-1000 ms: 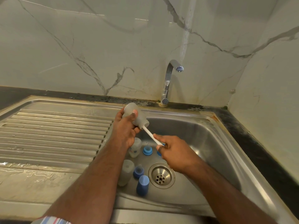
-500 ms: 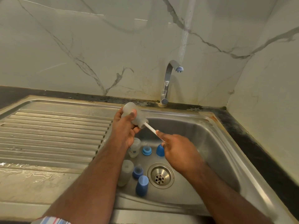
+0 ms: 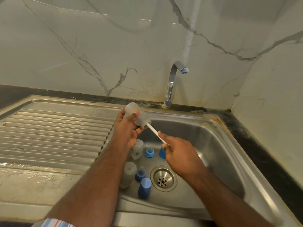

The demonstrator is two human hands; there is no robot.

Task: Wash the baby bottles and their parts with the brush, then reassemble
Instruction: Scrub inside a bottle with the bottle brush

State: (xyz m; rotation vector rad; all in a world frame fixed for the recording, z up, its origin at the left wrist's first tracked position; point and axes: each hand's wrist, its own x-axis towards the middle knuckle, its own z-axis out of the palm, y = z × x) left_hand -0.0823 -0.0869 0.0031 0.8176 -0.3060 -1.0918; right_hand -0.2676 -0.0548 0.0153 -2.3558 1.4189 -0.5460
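Left hand (image 3: 126, 128) grips frosted bottle (image 3: 136, 114), tilted, mouth toward basin, above sink (image 3: 213, 145) left rim. Right hand (image 3: 178, 153) pinches white brush handle (image 3: 155, 132); brush head inside bottle, hidden. On sink floor left of drain (image 3: 163, 178): two more bottles (image 3: 137, 149), (image 3: 127, 174), blue caps (image 3: 144, 187), (image 3: 162, 153), blue rings (image 3: 149, 152), (image 3: 140, 173). Tap (image 3: 172, 82) behind sink.

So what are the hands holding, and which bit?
The left hand holds a cloudy bottle round its body. The right hand pinches the white handle of the brush poking into the bottle's mouth.
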